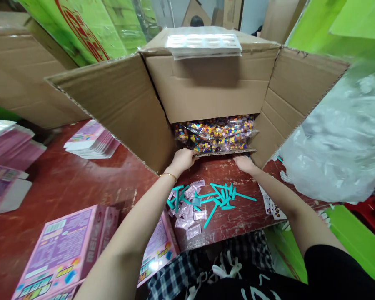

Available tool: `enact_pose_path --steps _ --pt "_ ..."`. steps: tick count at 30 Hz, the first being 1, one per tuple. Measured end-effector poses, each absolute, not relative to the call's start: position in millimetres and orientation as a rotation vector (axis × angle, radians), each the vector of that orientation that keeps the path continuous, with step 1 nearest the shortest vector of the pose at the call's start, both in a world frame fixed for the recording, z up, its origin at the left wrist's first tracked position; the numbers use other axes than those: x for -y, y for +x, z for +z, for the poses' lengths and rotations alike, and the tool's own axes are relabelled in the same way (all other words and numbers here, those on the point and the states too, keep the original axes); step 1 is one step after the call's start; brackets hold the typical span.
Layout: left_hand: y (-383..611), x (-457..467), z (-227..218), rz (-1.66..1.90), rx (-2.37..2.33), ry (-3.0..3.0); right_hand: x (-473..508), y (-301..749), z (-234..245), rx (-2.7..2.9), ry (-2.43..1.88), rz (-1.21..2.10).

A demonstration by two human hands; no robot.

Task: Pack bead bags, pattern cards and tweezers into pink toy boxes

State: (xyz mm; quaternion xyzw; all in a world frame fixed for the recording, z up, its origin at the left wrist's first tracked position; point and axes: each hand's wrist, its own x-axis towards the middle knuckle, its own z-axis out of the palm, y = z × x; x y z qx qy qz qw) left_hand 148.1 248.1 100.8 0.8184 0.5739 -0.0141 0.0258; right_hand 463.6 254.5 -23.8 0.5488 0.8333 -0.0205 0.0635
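A large cardboard box (209, 89) lies with its open side facing me, flaps spread left and right. Clear bags of small multicoloured beads (218, 131) fill the part I can see into. My left hand (183, 160) is closed around the left end of the box's short front edge, thumb on top. At the right end of that edge, my right hand (243, 163) grips from below, its fingertips partly hidden under the cardboard. Between my forearms lie teal plastic pen-like tools (221, 196) and small pink sachets (187, 212), touched by neither hand.
Pink and purple printed boxes (62, 246) stand at the front left. Stacks of flat printed cartons (92, 139) sit farther back on the red table (128, 183). A big clear plastic bag (337, 137) bulges on the right. Printed sheets (271, 204) lie by my right forearm.
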Motion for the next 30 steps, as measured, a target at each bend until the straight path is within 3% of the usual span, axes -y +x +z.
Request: enact_pose_path --steps 8,19,30 --pt "147.4 -252.8 99.0 -0.051 -1.794 2.542 -234.4 501.4 -20.2 -2.627 1.478 0.007" --pt "147.0 -256.9 97.9 -0.046 -1.803 2.550 -201.9 503.0 -24.3 -2.249 1.946 0.075" --pt "149.6 -253.8 103.6 -0.112 -1.858 2.581 -262.6 481.6 -39.4 -2.362 2.010 -0.106"
